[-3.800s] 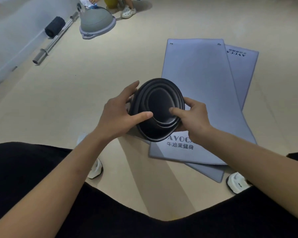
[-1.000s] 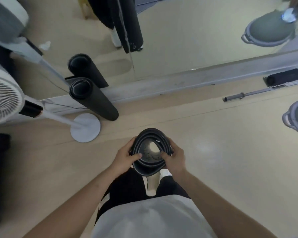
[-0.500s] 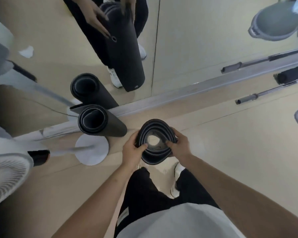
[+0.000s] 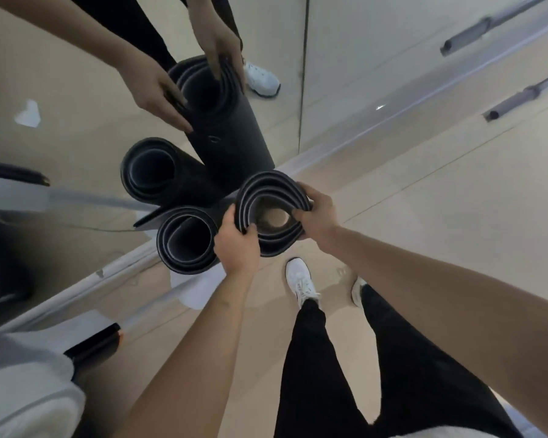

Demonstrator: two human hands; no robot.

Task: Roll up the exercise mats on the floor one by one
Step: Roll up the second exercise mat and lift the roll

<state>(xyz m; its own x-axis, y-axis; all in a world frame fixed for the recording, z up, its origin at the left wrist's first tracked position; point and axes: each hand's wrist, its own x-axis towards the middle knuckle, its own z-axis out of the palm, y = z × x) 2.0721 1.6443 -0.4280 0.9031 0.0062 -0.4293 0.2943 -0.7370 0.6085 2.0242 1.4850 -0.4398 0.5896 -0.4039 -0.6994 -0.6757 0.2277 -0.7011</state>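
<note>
The left hand [image 4: 238, 245] and right hand [image 4: 318, 216] grip an upright rolled black mat [image 4: 271, 186], fingers curled over its rim. A second rolled mat [image 4: 184, 240] stands just left, by the mirror [image 4: 393, 58].

Rolled mat [image 4: 268, 184]: lower end hidden below its rim. White object [image 4: 23, 393] bottom L blurred, cropped. Barbell [image 4: 518, 98] cropped at R edge.

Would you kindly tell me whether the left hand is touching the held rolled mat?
Touching. The head view shows the left hand gripping the rim of the rolled mat, thumb curled inside.
</note>
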